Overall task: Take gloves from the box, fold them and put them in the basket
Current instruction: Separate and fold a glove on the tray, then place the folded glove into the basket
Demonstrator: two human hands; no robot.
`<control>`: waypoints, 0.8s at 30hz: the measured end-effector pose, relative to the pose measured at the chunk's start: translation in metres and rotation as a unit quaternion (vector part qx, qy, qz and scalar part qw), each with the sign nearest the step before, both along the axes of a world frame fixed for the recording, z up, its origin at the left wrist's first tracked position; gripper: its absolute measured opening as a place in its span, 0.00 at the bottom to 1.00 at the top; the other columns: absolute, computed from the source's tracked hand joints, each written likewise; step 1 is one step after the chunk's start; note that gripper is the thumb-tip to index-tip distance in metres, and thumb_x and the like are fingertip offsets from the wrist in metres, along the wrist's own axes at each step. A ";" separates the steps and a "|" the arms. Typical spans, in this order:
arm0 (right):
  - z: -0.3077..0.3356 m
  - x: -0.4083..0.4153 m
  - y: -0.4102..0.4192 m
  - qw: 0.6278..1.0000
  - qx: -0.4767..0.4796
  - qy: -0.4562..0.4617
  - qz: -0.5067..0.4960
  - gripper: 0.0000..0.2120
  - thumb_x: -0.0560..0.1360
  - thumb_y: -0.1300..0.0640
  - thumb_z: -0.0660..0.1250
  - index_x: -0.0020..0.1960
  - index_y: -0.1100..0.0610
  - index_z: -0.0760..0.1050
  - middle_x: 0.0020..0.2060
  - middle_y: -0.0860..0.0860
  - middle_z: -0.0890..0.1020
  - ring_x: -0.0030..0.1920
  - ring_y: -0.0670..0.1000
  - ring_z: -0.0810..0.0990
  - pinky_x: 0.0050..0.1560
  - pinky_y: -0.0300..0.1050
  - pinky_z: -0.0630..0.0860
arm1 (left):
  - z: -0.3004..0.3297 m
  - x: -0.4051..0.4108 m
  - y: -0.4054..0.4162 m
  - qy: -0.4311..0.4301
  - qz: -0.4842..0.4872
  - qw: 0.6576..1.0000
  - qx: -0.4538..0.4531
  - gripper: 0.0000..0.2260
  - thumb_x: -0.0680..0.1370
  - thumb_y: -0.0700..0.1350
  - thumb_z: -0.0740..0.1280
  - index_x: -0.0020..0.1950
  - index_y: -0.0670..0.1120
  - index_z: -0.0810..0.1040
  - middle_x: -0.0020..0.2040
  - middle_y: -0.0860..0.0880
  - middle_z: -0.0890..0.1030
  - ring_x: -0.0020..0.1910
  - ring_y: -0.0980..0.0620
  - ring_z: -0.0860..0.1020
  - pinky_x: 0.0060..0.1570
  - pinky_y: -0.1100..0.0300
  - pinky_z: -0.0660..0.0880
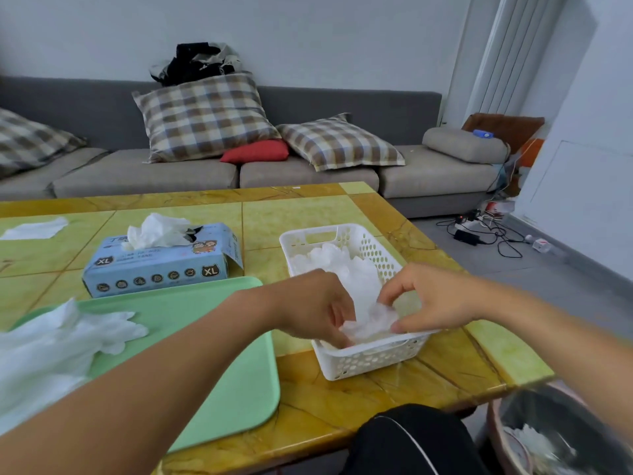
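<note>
Both hands are at the near end of the white basket [346, 363], which stands on the yellow table [376, 402] to the right of the green tray [219, 365]. The left hand [317, 308] reaches in from the left with its fingers curled down onto a small bundled glove [368, 323], and the right hand [433, 298] pinches the same bundle from the right, thumb low and forefinger arched above it. The bundle sits just inside the near rim, and more white gloves [337, 260] already lie in the far part of the basket. I judge that the step in hand is the last one for this glove: placing the folded piece into the basket. The next move seems to call for both hands to let go gently, so the fold does not spring open. After that, a loose glove [85, 332] lies unfolded on the left of the tray, and the blue glove box [157, 267], far from the tray, has another glove [157, 231] sticking out of its top opening, so more work remains.
</note>
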State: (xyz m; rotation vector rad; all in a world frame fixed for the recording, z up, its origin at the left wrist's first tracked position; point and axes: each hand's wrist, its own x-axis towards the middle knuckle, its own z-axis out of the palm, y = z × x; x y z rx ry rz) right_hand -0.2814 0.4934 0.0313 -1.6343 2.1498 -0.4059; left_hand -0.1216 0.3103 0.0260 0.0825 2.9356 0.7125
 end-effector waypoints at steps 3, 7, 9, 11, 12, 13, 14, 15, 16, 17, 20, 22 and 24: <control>0.021 0.005 -0.003 0.991 0.131 -0.002 0.005 0.15 0.76 0.46 0.72 0.62 0.42 0.79 0.49 0.37 0.85 0.49 0.33 0.81 0.57 0.41 0.77 | 0.015 0.000 0.006 -0.070 -0.015 0.997 -0.028 0.11 0.75 0.49 0.72 0.57 0.52 0.84 0.52 0.58 0.85 0.54 0.60 0.81 0.60 0.57 0.77; 0.032 0.004 -0.037 0.998 0.013 0.032 -0.049 0.13 0.80 0.42 0.66 0.49 0.48 0.85 0.39 0.41 0.86 0.41 0.37 0.82 0.48 0.41 0.77 | 0.018 -0.012 0.002 0.023 0.072 0.996 -0.042 0.13 0.81 0.52 0.65 0.46 0.46 0.84 0.45 0.53 0.85 0.45 0.56 0.81 0.50 0.57 0.78; 0.021 0.005 -0.062 0.996 -0.038 0.073 -0.046 0.09 0.75 0.48 0.74 0.39 0.51 0.83 0.34 0.44 0.84 0.34 0.40 0.79 0.39 0.41 0.73 | 0.014 -0.018 0.000 0.057 0.106 0.981 -0.154 0.13 0.81 0.53 0.64 0.50 0.45 0.83 0.47 0.48 0.82 0.47 0.48 0.79 0.44 0.56 0.73; 0.006 0.009 -0.085 0.995 0.020 0.088 -0.040 0.10 0.68 0.52 0.81 0.38 0.47 0.79 0.36 0.42 0.81 0.36 0.40 0.77 0.38 0.39 0.71 | 0.008 -0.023 -0.001 0.029 0.113 0.965 -0.236 0.12 0.79 0.53 0.66 0.58 0.48 0.80 0.50 0.47 0.79 0.50 0.46 0.78 0.45 0.56 0.69; -0.002 0.009 -0.095 0.993 0.061 0.088 -0.046 0.15 0.64 0.52 0.83 0.40 0.45 0.77 0.40 0.42 0.80 0.39 0.43 0.79 0.40 0.40 0.73 | 0.005 -0.027 -0.001 0.001 0.115 0.961 -0.251 0.14 0.79 0.54 0.67 0.61 0.49 0.78 0.49 0.48 0.77 0.49 0.47 0.76 0.47 0.56 0.67; -0.008 0.009 -0.103 0.990 0.088 0.093 -0.053 0.19 0.61 0.52 0.85 0.44 0.45 0.76 0.44 0.43 0.79 0.44 0.47 0.80 0.43 0.42 0.76 | 0.003 -0.030 -0.001 -0.026 0.122 0.958 -0.259 0.17 0.78 0.55 0.68 0.63 0.50 0.77 0.49 0.49 0.76 0.49 0.47 0.75 0.49 0.56 0.66; -0.012 0.010 -0.109 0.987 0.104 0.104 -0.058 0.26 0.59 0.50 0.86 0.50 0.46 0.76 0.49 0.44 0.77 0.49 0.51 0.80 0.48 0.46 0.79 | 0.001 -0.034 -0.003 -0.046 0.132 0.952 -0.272 0.20 0.77 0.57 0.68 0.64 0.49 0.75 0.50 0.49 0.75 0.51 0.47 0.74 0.53 0.55 0.65; -0.016 0.009 -0.115 0.984 0.115 0.120 -0.061 0.34 0.57 0.49 0.86 0.59 0.47 0.74 0.54 0.46 0.75 0.53 0.53 0.79 0.53 0.51 0.80 | -0.002 -0.039 -0.006 -0.062 0.143 0.943 -0.293 0.23 0.76 0.59 0.68 0.66 0.48 0.74 0.53 0.49 0.75 0.56 0.46 0.73 0.59 0.52 0.65; -0.018 0.009 -0.117 0.980 0.128 0.135 -0.064 0.42 0.57 0.49 0.86 0.65 0.47 0.70 0.59 0.47 0.72 0.56 0.55 0.78 0.55 0.54 0.80 | -0.004 -0.043 -0.009 -0.075 0.152 0.935 -0.312 0.25 0.76 0.61 0.68 0.68 0.48 0.73 0.58 0.48 0.75 0.62 0.45 0.71 0.65 0.46 0.63; -0.020 0.010 -0.118 0.976 0.145 0.144 -0.067 0.47 0.57 0.49 0.85 0.70 0.46 0.65 0.62 0.47 0.67 0.58 0.56 0.77 0.56 0.56 0.80 | -0.005 -0.046 -0.011 -0.086 0.161 0.930 -0.320 0.27 0.76 0.61 0.67 0.70 0.48 0.71 0.62 0.48 0.74 0.68 0.44 0.68 0.68 0.41 0.60; -0.022 0.014 -0.119 0.968 0.195 0.150 -0.056 0.56 0.60 0.51 0.83 0.76 0.40 0.51 0.67 0.46 0.59 0.61 0.57 0.75 0.56 0.57 0.81 | -0.009 -0.047 -0.024 -0.084 0.175 0.942 -0.273 0.25 0.77 0.57 0.65 0.72 0.50 0.69 0.61 0.48 0.71 0.70 0.43 0.65 0.66 0.39 0.62; -0.020 0.014 -0.119 0.968 0.198 0.146 -0.051 0.58 0.62 0.50 0.83 0.79 0.40 0.47 0.72 0.46 0.56 0.64 0.57 0.75 0.57 0.56 0.81 | -0.010 -0.041 -0.035 -0.044 0.179 0.958 -0.218 0.23 0.77 0.53 0.66 0.71 0.51 0.71 0.60 0.48 0.71 0.67 0.43 0.69 0.63 0.43 0.67; -0.009 0.015 -0.120 0.968 0.197 0.140 -0.065 0.58 0.65 0.49 0.81 0.81 0.41 0.44 0.76 0.48 0.56 0.67 0.58 0.74 0.60 0.55 0.80 | -0.010 -0.030 -0.048 0.039 0.197 0.970 -0.136 0.21 0.76 0.49 0.68 0.70 0.52 0.74 0.64 0.47 0.72 0.66 0.45 0.71 0.64 0.47 0.71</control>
